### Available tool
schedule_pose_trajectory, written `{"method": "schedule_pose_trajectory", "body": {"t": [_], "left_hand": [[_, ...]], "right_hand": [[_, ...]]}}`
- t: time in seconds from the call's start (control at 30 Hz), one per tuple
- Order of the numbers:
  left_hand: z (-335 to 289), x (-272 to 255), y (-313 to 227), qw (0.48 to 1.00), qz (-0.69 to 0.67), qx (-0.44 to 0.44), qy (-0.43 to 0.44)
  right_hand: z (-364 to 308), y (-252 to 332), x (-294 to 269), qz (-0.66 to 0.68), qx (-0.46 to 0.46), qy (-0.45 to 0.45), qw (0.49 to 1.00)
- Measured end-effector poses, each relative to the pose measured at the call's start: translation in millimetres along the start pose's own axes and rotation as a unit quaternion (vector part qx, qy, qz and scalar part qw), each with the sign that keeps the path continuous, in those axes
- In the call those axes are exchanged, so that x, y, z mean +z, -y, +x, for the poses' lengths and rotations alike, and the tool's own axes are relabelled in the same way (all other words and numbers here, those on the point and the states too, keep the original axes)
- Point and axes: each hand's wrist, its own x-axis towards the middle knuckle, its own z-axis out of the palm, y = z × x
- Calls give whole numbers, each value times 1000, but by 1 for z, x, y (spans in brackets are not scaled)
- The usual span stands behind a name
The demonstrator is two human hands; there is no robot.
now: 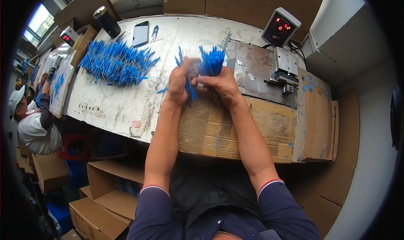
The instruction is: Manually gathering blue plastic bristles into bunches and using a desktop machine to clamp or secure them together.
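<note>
Brown cardboard (261, 126), taped and scuffed, covers the near edge of a worn white workbench (118, 109), seen from above between the wearer's bare forearms. Just beyond it, the two hands meet. The right hand (225, 83) grasps a thick bundle (211, 61) of thin blue pieces, standing roughly upright above the fist. The left hand (179, 83) is closed around a few loose blue strips (192, 96), its fingers close to the bundle; whether they touch it cannot be told. To the left, a broad heap (115, 65) of similar blue pieces lies tangled on the bench. To the right is a stained metal plate (254, 74) with a small metal fixture (287, 78). Farther back are a phone (140, 33), small blue-handled snips (155, 32), a dark tumbler (107, 23) and a display with red digits (281, 27). Far left, a co-worker in a white cap (17, 96) sits at another bench.
</note>
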Motion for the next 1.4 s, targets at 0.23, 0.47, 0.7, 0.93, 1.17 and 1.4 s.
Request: {"method": "schedule_pose_trajectory", "body": {"t": [0.23,0.47,0.7,0.93,1.17,1.4], "left_hand": [[11,-20,3,991,-113,27,-59],[14,-34,9,981,-174,45,-69],[20,-35,16,981,-180,46,-62],[12,-16,16,985,-98,83,-114],[8,-10,11,986,-165,15,-18],[7,-5,12,995,-95,4,-32]], "right_hand": [[3,-3,-11,-30,-6,-15,999],[8,-10,-14,29,29,-25,999],[-2,-8,12,31,10,1,999],[2,-18,13,11,-33,3,999],[0,-16,17,131,-90,-74,984],[2,-15,16,135,-110,-85,981]]}}
